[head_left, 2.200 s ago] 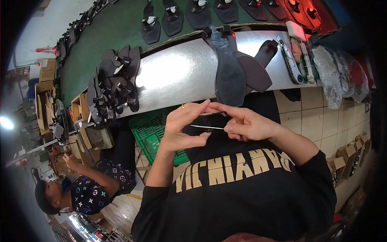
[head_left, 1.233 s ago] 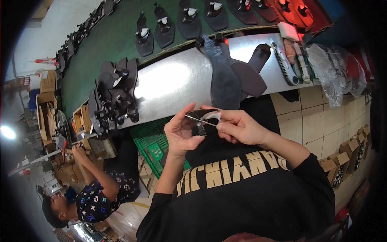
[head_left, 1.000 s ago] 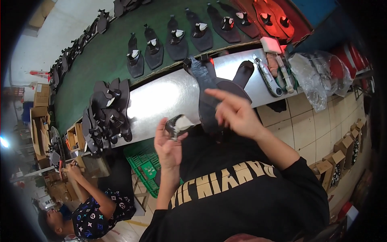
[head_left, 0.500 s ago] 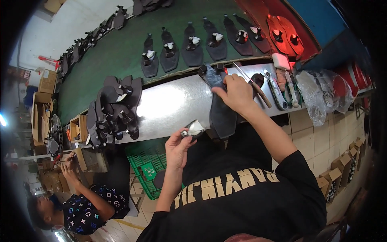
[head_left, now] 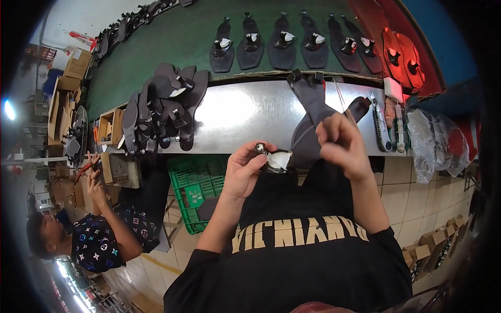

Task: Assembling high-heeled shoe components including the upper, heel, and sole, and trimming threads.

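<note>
Between the thumb and fingers of my left hand (head_left: 245,169) is a small black sandal strap (head_left: 280,163) with a white underside, held above my lap. My right hand (head_left: 343,148), fingers curled and smeared by motion, hovers over the dark sandal soles; whether it holds anything is unclear. One dark sole (head_left: 310,99) lies across another sole (head_left: 305,136) at the front edge of the metal bench. Just beyond my right hand lie a thin-shafted tool (head_left: 342,96), partly hidden by the hand, and a black strap piece (head_left: 359,107).
Assembled dark sandals (head_left: 282,49) line the green worktop (head_left: 198,47). A sandal pile (head_left: 164,104) sits left on the metal bench (head_left: 235,115). A utility knife (head_left: 381,125) and plastic bag (head_left: 430,141) lie right. Below stands a green crate (head_left: 195,194); a co-worker (head_left: 109,232) sits left.
My right hand has let go of the sole and drawn back toward me. My left hand has moved right with the strap, closer to the soles. The view has shifted.
</note>
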Available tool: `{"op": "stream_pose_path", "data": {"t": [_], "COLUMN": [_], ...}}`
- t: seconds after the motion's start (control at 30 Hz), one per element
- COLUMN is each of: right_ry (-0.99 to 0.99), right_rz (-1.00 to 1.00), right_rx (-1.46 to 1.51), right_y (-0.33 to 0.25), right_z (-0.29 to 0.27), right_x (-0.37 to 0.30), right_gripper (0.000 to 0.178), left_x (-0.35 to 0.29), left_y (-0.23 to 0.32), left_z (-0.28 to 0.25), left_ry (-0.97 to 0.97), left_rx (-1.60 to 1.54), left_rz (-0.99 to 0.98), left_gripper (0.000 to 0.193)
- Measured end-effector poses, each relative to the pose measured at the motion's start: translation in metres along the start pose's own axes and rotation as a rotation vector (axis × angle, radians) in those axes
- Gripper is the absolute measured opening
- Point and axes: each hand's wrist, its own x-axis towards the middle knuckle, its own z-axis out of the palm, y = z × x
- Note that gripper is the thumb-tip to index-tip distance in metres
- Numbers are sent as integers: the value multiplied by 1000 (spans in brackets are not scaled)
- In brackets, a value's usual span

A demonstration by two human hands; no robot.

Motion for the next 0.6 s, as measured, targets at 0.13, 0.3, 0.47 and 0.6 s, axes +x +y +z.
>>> {"op": "stream_pose_path", "data": {"t": [0.13, 0.3, 0.47, 0.6], "right_ry": [-130, -11, -125, -101], "right_rz": [-190, -141, -99, -194], "right_rx": [-452, -397, -493, -493], "right_y": [5, 6, 2, 8], "right_z": [14, 29, 26, 28], "right_x": [-24, -37, -40, -41], "right_gripper": [34, 46, 54, 52], "left_x": [-2, -1, -3, -3], "left_y": [3, 0, 3, 4], "left_z": [2, -1, 4, 5], "left_ry": [-30, -43, -54, -55], "left_rx": [5, 61, 66, 73], "left_rz": [-15, 21, 53, 69], "left_gripper": [29, 31, 33, 32]}}
